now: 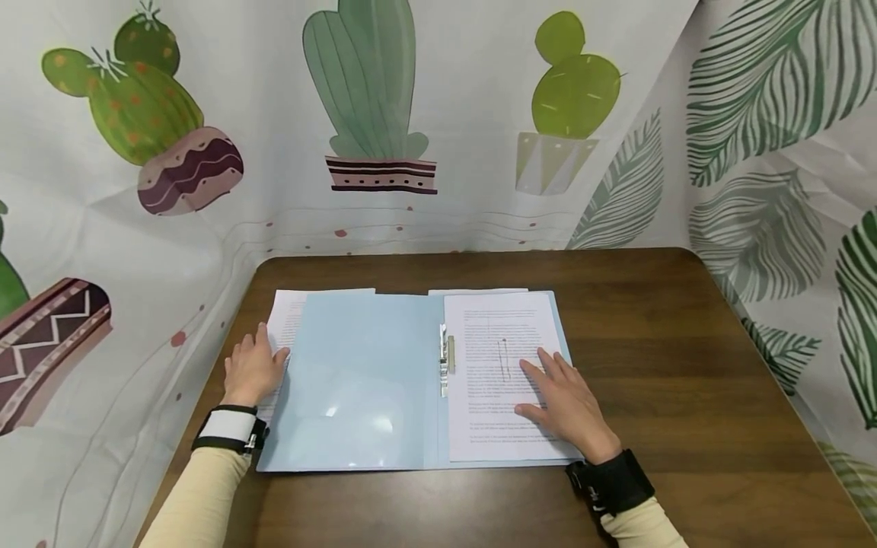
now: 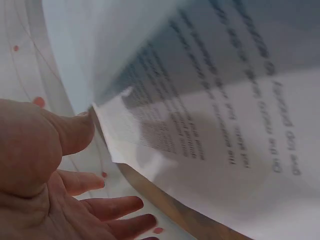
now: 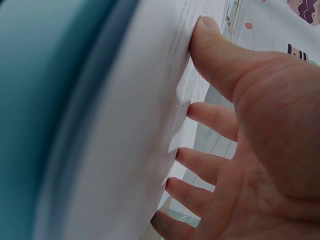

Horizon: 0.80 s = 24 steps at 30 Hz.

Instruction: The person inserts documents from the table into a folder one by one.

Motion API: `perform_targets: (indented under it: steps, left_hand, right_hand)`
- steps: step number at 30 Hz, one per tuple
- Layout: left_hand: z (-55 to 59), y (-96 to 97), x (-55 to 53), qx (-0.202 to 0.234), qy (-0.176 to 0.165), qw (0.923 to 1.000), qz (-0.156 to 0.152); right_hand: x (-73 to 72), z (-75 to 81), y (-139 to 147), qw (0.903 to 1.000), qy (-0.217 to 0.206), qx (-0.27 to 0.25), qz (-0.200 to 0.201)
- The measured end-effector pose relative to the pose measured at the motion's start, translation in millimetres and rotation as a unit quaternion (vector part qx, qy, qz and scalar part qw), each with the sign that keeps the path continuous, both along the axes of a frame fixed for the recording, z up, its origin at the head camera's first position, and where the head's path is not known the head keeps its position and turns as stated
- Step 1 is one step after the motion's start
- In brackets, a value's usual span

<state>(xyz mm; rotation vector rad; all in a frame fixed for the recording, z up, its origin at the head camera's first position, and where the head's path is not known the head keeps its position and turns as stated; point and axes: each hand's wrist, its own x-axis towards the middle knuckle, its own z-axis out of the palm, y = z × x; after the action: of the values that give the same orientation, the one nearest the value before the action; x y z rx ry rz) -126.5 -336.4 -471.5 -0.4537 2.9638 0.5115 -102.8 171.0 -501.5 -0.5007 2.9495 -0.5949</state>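
Fingers [image 3: 202,164] of both hands lie extended and apart, gripping nothing.
We record the blue folder [image 1: 363,358] open on the counter [image 1: 651,335]; the right hand [image 1: 572,403] rests on its printed page [image 1: 486,426], the left hand [image 1: 252,371] is at the folder's left edge, beside protruding sheets [image 1: 285,316].

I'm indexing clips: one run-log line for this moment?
folder: open on table | left hand: by its left edge | right hand: touching printed sheet
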Motion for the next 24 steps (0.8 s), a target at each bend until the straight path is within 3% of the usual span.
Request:
perform_targets:
  steps: [10, 24]
  left_hand:
    - [-9.7, -4.6, 0.1, -0.017, -0.048, 0.9984, 0.026]
    - [-14.2, -1.0, -2.6, -0.035, -0.004, 0.9989, 0.031]
  right_hand:
    - [0.0, -0.5, 0.0, 1.0, 0.003, -0.007, 0.002]
    - [-0.6, -1.8, 0.0, 1.0, 0.007, -0.005, 0.0]
